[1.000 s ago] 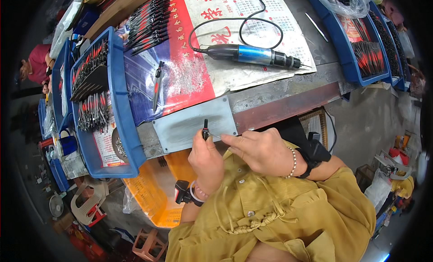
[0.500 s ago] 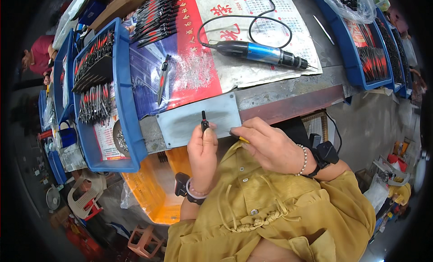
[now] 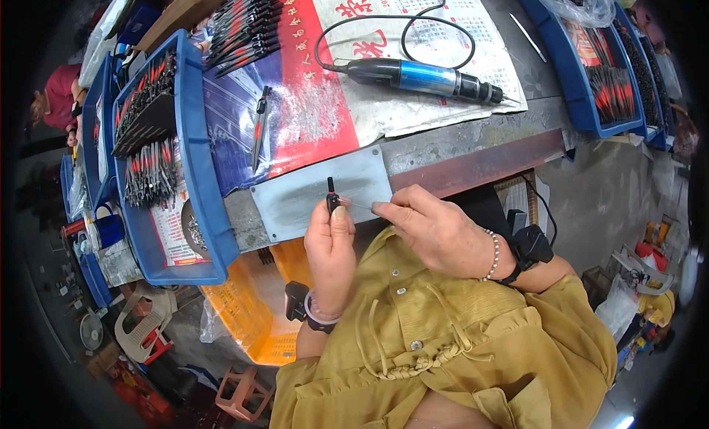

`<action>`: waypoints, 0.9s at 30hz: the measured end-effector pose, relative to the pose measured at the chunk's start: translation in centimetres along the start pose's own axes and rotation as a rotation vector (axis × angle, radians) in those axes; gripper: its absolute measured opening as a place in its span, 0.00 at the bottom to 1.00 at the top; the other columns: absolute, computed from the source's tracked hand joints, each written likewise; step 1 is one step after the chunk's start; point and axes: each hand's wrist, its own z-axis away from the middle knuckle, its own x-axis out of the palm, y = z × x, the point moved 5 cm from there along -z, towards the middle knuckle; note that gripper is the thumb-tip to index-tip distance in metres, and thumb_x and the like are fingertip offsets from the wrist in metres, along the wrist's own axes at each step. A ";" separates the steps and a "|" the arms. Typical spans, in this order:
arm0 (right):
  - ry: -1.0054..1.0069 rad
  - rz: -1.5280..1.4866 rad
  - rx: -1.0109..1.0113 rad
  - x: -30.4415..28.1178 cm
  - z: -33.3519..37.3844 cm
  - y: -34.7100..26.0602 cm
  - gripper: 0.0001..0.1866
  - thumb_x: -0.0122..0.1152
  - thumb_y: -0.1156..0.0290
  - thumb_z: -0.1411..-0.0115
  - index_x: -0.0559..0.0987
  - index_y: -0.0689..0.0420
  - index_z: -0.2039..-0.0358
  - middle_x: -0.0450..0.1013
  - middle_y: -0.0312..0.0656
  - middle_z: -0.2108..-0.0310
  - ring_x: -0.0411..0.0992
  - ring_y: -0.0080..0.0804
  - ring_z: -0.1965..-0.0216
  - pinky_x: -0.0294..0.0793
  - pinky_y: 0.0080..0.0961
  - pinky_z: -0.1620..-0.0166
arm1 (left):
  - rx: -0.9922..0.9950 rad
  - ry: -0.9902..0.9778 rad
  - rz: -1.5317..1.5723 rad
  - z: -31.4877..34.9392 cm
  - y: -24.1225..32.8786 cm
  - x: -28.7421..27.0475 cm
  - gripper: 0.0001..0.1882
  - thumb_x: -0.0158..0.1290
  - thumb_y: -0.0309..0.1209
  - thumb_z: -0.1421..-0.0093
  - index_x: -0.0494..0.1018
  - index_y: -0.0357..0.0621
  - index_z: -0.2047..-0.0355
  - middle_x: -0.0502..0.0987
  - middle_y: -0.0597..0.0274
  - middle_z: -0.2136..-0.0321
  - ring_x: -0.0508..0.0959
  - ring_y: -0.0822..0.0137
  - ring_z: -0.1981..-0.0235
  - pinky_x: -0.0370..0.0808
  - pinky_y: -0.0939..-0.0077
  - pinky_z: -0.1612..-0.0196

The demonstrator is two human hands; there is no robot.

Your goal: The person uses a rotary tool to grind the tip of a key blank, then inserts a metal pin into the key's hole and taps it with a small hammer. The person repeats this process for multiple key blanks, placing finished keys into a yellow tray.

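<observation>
My left hand (image 3: 330,246) is closed around a small black pen-like part (image 3: 331,196) with a narrow red band, its thin end pointing up between thumb and fingers. My right hand (image 3: 441,235) pinches a thin metal-shafted tool (image 3: 357,204). The shaft runs left to the side of the black part; whether it touches cannot be made out, and most of the handle is hidden in my palm. Both hands are at the table's front edge, by a grey plate (image 3: 295,196). Beyond it lies a pen-shaped black, red and grey item (image 3: 259,130).
A blue-and-black corded power tool (image 3: 428,78) lies across a printed sheet. Blue trays (image 3: 209,207) of similar pen-like pieces stand left; another blue tray (image 3: 583,104) stands right. An orange crate (image 3: 251,311) is below the table edge. Another person (image 3: 60,97) is at the far left.
My right hand has turned, its yellow piece now out of sight and a thin shaft showing toward the black part. My left hand keeps its hold. The view has shifted slightly.
</observation>
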 end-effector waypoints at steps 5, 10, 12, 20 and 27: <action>0.015 0.003 0.100 0.2 0.5 1.1 0.14 0.58 0.76 0.40 0.77 0.62 0.53 0.74 0.48 0.74 0.76 0.45 0.72 0.75 0.32 0.67 | 0.222 0.083 -0.500 0.5 0.3 0.4 0.09 0.44 0.26 0.31 0.69 0.35 0.55 0.71 0.58 0.79 0.73 0.65 0.80 0.70 0.71 0.74; 0.010 -0.798 0.782 1.7 0.5 4.2 0.12 0.60 0.71 0.37 0.80 0.63 0.56 0.77 0.42 0.72 0.75 0.20 0.72 0.74 0.23 0.69 | 0.403 0.191 -0.615 0.4 0.5 1.0 0.08 0.45 0.28 0.31 0.70 0.36 0.58 0.68 0.62 0.81 0.68 0.70 0.81 0.65 0.74 0.77; 0.075 -0.350 0.303 -0.2 -0.8 2.0 0.14 0.59 0.72 0.42 0.80 0.65 0.56 0.77 0.50 0.72 0.77 0.35 0.74 0.75 0.23 0.69 | 0.419 0.198 -0.582 0.4 0.5 1.0 0.08 0.45 0.29 0.30 0.71 0.37 0.60 0.67 0.67 0.82 0.65 0.76 0.82 0.63 0.77 0.78; -0.075 0.301 0.015 0.2 0.6 0.1 0.19 0.63 0.70 0.45 0.79 0.55 0.51 0.74 0.44 0.79 0.76 0.37 0.77 0.75 0.33 0.73 | 0.356 0.169 -0.491 0.8 0.3 1.2 0.07 0.46 0.28 0.31 0.71 0.37 0.61 0.67 0.65 0.82 0.67 0.72 0.81 0.65 0.74 0.77; -0.014 -0.688 0.606 2.1 1.9 4.6 0.16 0.65 0.70 0.43 0.80 0.62 0.54 0.80 0.50 0.63 0.80 0.35 0.63 0.77 0.26 0.58 | 0.546 0.245 -0.705 0.7 -0.1 2.0 0.08 0.46 0.28 0.31 0.71 0.37 0.60 0.72 0.55 0.78 0.72 0.65 0.80 0.68 0.70 0.74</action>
